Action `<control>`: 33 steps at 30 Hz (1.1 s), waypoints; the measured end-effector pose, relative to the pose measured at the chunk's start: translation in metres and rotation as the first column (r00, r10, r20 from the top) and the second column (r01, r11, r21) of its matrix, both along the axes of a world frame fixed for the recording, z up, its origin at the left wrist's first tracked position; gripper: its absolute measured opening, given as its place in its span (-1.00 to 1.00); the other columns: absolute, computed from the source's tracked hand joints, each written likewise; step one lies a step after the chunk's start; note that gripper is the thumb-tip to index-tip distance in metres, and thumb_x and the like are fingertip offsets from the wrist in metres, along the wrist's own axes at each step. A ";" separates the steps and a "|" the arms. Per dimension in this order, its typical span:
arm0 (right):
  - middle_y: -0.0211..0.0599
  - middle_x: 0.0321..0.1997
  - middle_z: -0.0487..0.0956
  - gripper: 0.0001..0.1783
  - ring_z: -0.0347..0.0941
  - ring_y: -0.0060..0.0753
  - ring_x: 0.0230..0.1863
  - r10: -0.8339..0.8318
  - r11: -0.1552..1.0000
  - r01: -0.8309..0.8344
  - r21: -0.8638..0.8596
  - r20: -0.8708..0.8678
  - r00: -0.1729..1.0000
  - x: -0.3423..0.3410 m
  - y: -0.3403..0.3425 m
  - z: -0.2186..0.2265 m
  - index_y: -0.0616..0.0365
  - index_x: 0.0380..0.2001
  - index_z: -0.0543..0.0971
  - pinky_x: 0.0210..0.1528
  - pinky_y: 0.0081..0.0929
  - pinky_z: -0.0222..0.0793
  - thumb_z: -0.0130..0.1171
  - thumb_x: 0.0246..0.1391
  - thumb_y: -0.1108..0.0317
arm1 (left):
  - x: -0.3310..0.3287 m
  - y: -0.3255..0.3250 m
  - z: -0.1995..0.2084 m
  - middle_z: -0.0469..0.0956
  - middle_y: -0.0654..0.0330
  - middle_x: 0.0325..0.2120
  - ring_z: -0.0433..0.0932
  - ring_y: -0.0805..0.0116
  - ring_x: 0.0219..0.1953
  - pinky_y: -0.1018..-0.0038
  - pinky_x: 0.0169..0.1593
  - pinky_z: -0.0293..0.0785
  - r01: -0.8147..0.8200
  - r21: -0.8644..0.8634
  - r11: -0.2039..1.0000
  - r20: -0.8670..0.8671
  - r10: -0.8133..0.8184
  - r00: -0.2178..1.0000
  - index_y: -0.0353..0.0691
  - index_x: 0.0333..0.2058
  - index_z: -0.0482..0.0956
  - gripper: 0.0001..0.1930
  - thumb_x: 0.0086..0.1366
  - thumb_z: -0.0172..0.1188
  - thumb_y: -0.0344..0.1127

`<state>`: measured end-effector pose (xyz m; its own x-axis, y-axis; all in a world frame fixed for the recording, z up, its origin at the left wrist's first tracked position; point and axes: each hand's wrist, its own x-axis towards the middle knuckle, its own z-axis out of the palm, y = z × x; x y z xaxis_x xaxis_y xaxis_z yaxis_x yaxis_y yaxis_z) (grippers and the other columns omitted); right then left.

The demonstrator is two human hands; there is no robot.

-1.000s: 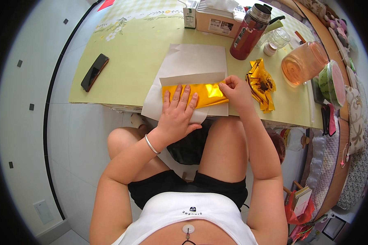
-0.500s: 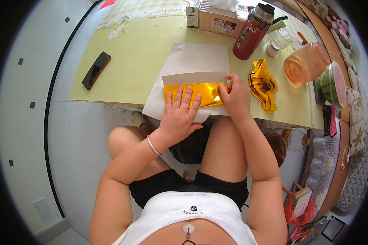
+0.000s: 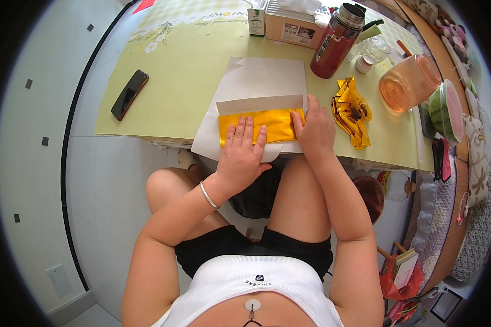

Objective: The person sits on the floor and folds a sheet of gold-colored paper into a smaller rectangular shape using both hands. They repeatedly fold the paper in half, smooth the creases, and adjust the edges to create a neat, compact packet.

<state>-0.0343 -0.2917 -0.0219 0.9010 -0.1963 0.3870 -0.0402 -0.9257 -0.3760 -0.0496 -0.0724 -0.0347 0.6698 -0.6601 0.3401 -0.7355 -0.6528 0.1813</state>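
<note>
A sheet of shiny gold foil paper [image 3: 273, 119] with a pale, folded-over strip along its far edge lies on white paper [image 3: 256, 76] at the table's front. My left hand [image 3: 244, 150] rests flat on the foil's left half, fingers stretched and slightly apart. At the right end my right hand [image 3: 315, 128] grips the foil's edge, thumb pressed on the gold side and index finger extended along the end. Its other fingers are mostly hidden. Just right of that hand sits a folded, crinkled gold foil piece [image 3: 352, 114] with a dark middle.
A phone [image 3: 130, 95] lies at the left of the table [image 3: 185, 76]. Toward the back stand a cardboard box [image 3: 294, 30] and a dark red thermos [image 3: 335, 46]. Rightward are a small white-capped jar [image 3: 364, 64], an orange-tinted jar [image 3: 406, 87] and a wrapped cut watermelon [image 3: 444, 111].
My right index finger has straightened from a bent position at the foil's far right corner. My left hand has slid slightly toward me, still flat on the foil.
</note>
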 end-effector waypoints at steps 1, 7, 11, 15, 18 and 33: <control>-0.07 -0.06 0.61 -0.40 0.50 0.02 0.04 -0.013 0.999 0.012 -0.036 -0.028 1.000 -0.003 0.002 0.005 0.25 0.14 0.47 0.11 -0.12 0.39 0.37 0.08 0.22 | 0.000 0.000 0.001 0.18 -0.36 0.37 0.16 -0.35 0.42 -0.18 0.41 0.07 0.000 0.007 1.000 -0.013 0.000 1.000 -0.25 0.38 0.28 0.07 -0.09 0.58 0.01; 0.02 0.54 0.21 -0.13 0.02 -0.03 0.59 0.563 0.804 -0.571 -0.165 -0.093 0.821 -0.031 0.030 -0.005 0.29 0.42 0.24 0.60 -0.07 -0.18 0.14 0.25 -0.10 | 0.005 0.008 0.004 0.08 -0.30 0.42 0.07 -0.27 0.47 -0.13 0.45 0.02 0.053 0.075 0.996 -0.026 -0.051 0.998 -0.01 0.40 0.30 0.05 -0.07 0.53 0.13; -0.06 0.57 0.16 -0.03 0.00 -0.08 0.60 0.546 0.820 -0.567 -0.084 -0.183 0.817 -0.049 0.009 -0.005 0.24 0.47 0.18 0.59 -0.01 -0.16 0.13 0.21 -0.20 | 0.007 0.023 0.015 0.01 -0.21 0.47 0.01 -0.17 0.51 -0.13 0.48 -0.09 0.092 0.136 0.986 -0.090 -0.080 0.993 0.04 0.44 0.25 0.03 0.02 0.42 0.26; -0.07 0.55 0.21 -0.10 0.04 -0.09 0.59 0.520 0.816 -0.558 -0.153 -0.227 0.823 -0.057 -0.025 -0.003 0.22 0.44 0.25 0.59 -0.01 -0.14 0.14 0.23 -0.17 | 0.006 0.052 0.019 -0.02 -0.15 0.50 -0.03 -0.12 0.54 -0.19 0.47 -0.17 0.063 0.169 0.984 -0.093 -0.048 0.994 0.02 0.47 0.19 -0.01 0.14 0.30 0.31; -0.05 0.40 0.42 -0.37 0.25 -0.09 0.48 0.546 0.800 -0.566 -0.200 -0.148 0.824 -0.051 -0.038 0.001 0.25 0.28 0.45 0.54 0.06 -0.01 0.18 0.23 0.11 | 0.015 0.054 0.024 0.26 -0.18 0.36 0.18 -0.15 0.45 -0.26 0.43 -0.08 0.042 0.184 0.982 0.070 -0.056 0.996 -0.08 0.30 0.45 -0.34 0.29 0.25 0.08; -0.29 -0.45 0.47 -0.94 0.53 -0.23 -0.27 0.519 0.799 -0.426 -0.426 0.129 0.845 -0.025 0.001 0.008 0.10 -0.42 0.52 0.18 -0.06 0.47 0.18 -0.02 0.43 | 0.057 0.007 0.046 0.62 0.15 -0.31 0.57 0.14 -0.21 0.28 -0.08 0.46 0.112 -0.017 0.994 0.176 -0.107 0.979 -0.25 -0.35 0.65 -0.85 0.04 0.26 -0.49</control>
